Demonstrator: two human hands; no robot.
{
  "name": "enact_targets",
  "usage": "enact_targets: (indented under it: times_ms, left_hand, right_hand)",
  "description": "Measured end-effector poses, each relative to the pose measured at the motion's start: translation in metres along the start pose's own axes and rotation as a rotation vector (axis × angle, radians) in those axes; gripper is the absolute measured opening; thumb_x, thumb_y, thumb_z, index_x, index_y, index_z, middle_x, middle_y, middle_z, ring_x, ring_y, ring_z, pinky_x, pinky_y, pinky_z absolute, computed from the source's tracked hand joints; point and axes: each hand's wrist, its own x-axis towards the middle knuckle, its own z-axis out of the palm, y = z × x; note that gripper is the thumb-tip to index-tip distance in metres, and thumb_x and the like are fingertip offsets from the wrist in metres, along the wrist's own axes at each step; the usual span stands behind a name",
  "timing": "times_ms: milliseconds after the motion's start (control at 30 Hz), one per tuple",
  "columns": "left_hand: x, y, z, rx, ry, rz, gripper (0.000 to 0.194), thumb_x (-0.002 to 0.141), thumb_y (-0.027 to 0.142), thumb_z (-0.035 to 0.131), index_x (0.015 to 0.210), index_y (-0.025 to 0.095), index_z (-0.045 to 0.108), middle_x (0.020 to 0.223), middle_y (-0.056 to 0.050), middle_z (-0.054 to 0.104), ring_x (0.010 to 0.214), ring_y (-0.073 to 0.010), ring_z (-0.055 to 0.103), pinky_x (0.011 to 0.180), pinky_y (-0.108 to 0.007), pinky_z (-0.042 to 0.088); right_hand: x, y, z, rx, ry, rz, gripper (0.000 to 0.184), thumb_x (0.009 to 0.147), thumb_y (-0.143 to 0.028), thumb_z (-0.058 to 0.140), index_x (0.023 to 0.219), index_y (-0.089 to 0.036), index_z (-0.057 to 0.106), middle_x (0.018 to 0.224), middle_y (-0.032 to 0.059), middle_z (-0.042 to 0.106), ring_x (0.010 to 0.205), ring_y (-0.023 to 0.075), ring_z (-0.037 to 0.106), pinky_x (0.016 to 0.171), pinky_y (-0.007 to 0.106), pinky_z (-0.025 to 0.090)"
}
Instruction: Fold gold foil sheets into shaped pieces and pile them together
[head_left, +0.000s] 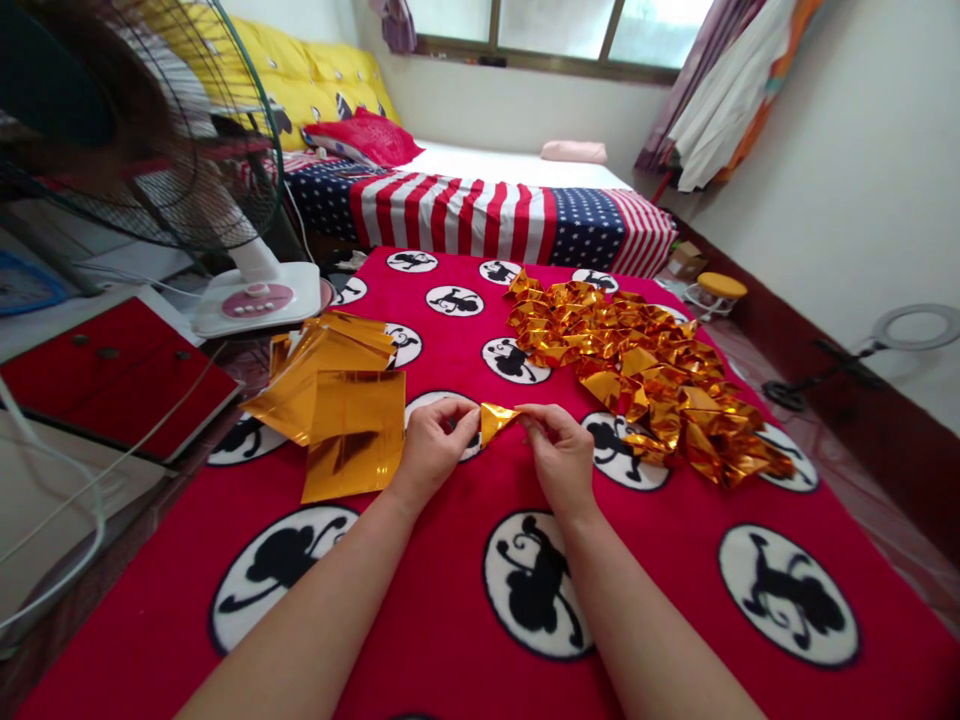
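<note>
Between my two hands is a small folded piece of gold foil paper (496,422), roughly triangular and shiny. My left hand (439,435) pinches its left end, and my right hand (559,450) pinches the pointed right end. Both hands are just above the red cloth (450,570) with its black figures in white circles. Left of my left hand lies a loose stack of flat gold foil sheets (356,430). To the right of my right hand spreads a heap of folded gold foil pieces (637,360).
A standing fan (255,290) is at the left beside a red-topped cabinet (105,370). Beyond the table is a bed with a flag-patterned cover (480,215). On the right are a small yellow-topped stool (721,287) and a ring light (911,328).
</note>
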Motion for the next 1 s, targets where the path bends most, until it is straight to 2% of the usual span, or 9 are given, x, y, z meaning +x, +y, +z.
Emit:
enact_targets:
  times_ms: [133, 200, 467, 600, 733, 833, 1000]
  left_hand:
    - [0.003, 0.003, 0.001, -0.258, 0.019, -0.147, 0.026, 0.069, 0.038, 0.072, 0.070, 0.013, 0.071, 0.063, -0.002, 0.067, 0.057, -0.0121, 0.058, 0.055, -0.022, 0.046]
    - [0.004, 0.006, 0.001, -0.310, 0.024, -0.185, 0.027, 0.066, 0.039, 0.074, 0.069, 0.012, 0.071, 0.062, -0.002, 0.067, 0.055, -0.0110, 0.057, 0.054, -0.020, 0.045]
    - [0.006, 0.000, 0.001, -0.232, 0.045, -0.130, 0.029, 0.068, 0.041, 0.075, 0.077, 0.013, 0.071, 0.067, -0.002, 0.070, 0.059, -0.0116, 0.060, 0.056, -0.020, 0.046]
    - [0.006, 0.000, -0.002, -0.180, 0.035, -0.113, 0.032, 0.072, 0.046, 0.072, 0.078, 0.014, 0.071, 0.063, -0.001, 0.067, 0.054, -0.0097, 0.056, 0.049, -0.018, 0.040]
    - [0.005, 0.002, -0.005, -0.162, 0.008, -0.126, 0.039, 0.077, 0.054, 0.066, 0.077, 0.015, 0.070, 0.059, -0.001, 0.065, 0.048, -0.0085, 0.050, 0.044, -0.019, 0.034]
    - [0.004, 0.004, -0.004, -0.175, -0.019, -0.125, 0.039, 0.075, 0.055, 0.069, 0.076, 0.016, 0.069, 0.059, 0.000, 0.064, 0.049, -0.0090, 0.051, 0.046, -0.019, 0.036]
    - [0.003, 0.007, -0.001, -0.207, 0.007, -0.120, 0.035, 0.069, 0.050, 0.076, 0.073, 0.015, 0.069, 0.063, -0.001, 0.066, 0.055, -0.0109, 0.055, 0.052, -0.021, 0.043]
  right_hand:
    - [-0.002, -0.006, 0.000, -0.016, 0.031, -0.133, 0.015, 0.088, -0.019, 0.062, 0.092, -0.024, 0.076, 0.082, 0.0022, 0.068, 0.072, 0.0150, 0.062, 0.064, 0.027, 0.048]
    - [-0.002, -0.009, 0.000, -0.038, 0.044, -0.185, 0.017, 0.088, -0.016, 0.061, 0.093, -0.024, 0.076, 0.082, 0.0021, 0.068, 0.072, 0.0148, 0.063, 0.065, 0.027, 0.049]
    - [-0.002, -0.012, -0.001, -0.022, 0.105, -0.193, 0.013, 0.087, -0.016, 0.063, 0.094, -0.022, 0.072, 0.084, 0.0019, 0.068, 0.075, 0.0151, 0.064, 0.066, 0.028, 0.051]
    - [-0.002, -0.015, -0.003, -0.060, 0.165, -0.295, 0.015, 0.087, -0.013, 0.064, 0.092, -0.023, 0.074, 0.084, 0.0020, 0.067, 0.077, 0.0153, 0.064, 0.070, 0.029, 0.052]
    - [-0.001, -0.014, -0.005, -0.091, 0.249, -0.326, 0.015, 0.086, -0.014, 0.065, 0.091, -0.024, 0.074, 0.084, 0.0020, 0.067, 0.078, 0.0156, 0.064, 0.070, 0.029, 0.053]
    - [-0.002, -0.013, -0.005, -0.081, 0.233, -0.298, 0.015, 0.086, -0.016, 0.065, 0.091, -0.026, 0.075, 0.084, 0.0019, 0.068, 0.078, 0.0160, 0.065, 0.070, 0.029, 0.053]
    - [-0.004, -0.014, -0.003, -0.043, 0.190, -0.287, 0.014, 0.087, -0.018, 0.065, 0.088, -0.027, 0.075, 0.087, 0.0026, 0.070, 0.082, 0.0175, 0.067, 0.075, 0.032, 0.055]
